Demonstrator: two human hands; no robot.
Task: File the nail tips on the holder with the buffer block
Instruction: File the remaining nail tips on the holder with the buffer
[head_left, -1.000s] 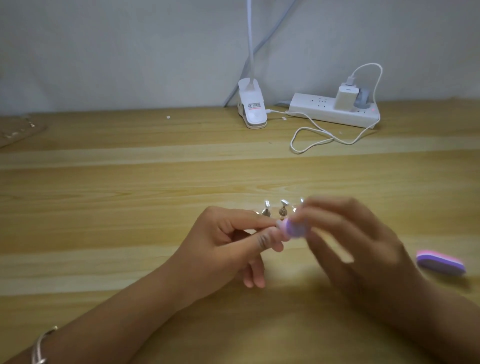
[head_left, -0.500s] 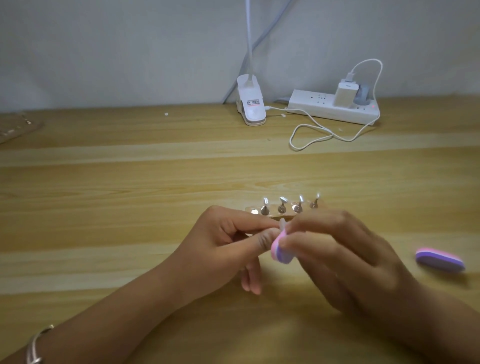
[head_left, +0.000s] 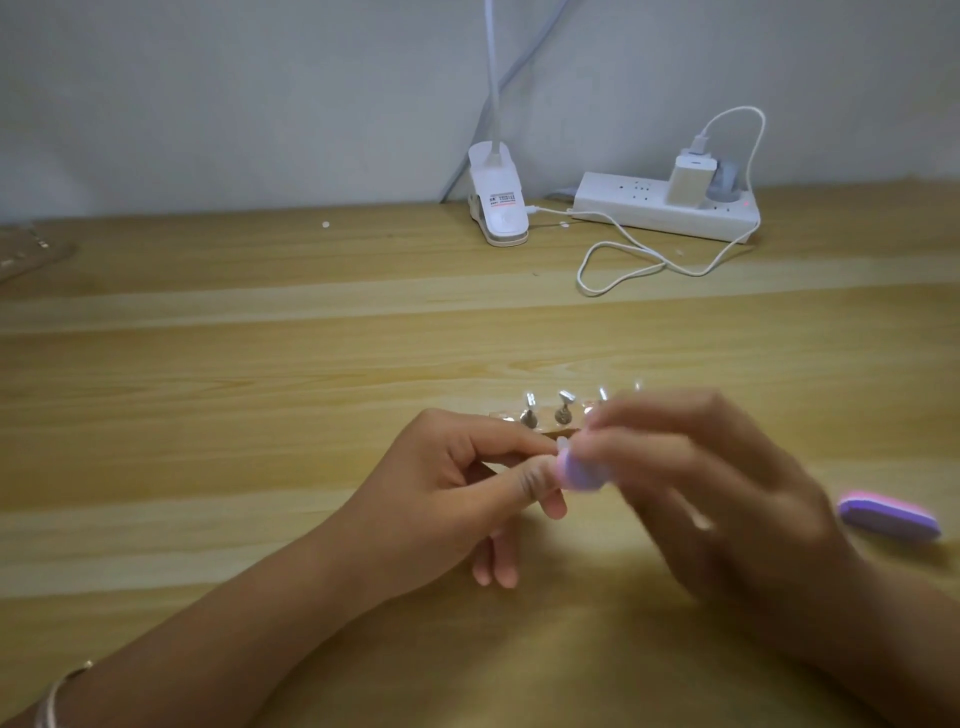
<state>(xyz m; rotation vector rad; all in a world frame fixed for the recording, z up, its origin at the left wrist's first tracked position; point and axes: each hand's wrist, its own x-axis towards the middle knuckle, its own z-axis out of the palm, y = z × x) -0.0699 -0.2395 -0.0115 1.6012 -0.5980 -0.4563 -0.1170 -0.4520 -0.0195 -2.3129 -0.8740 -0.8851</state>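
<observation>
Lifted since half a second ago, the blurred right hand (head_left: 701, 483) now covers the right end of the holder (head_left: 545, 422), gripping the buffer block (head_left: 582, 473) against a nail tip (head_left: 562, 445). The left hand (head_left: 467, 483) pinches that tip between thumb and forefinger, just in front of the holder on the table (head_left: 260, 415).

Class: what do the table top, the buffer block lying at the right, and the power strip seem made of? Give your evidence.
Table top: wood or wood-look laminate, matt; pale grain bands. Spare buffer block: probably layered foam; pink and purple layers, rounded edges. Power strip: smooth white plastic, likely; uniform moulded casing.
</observation>
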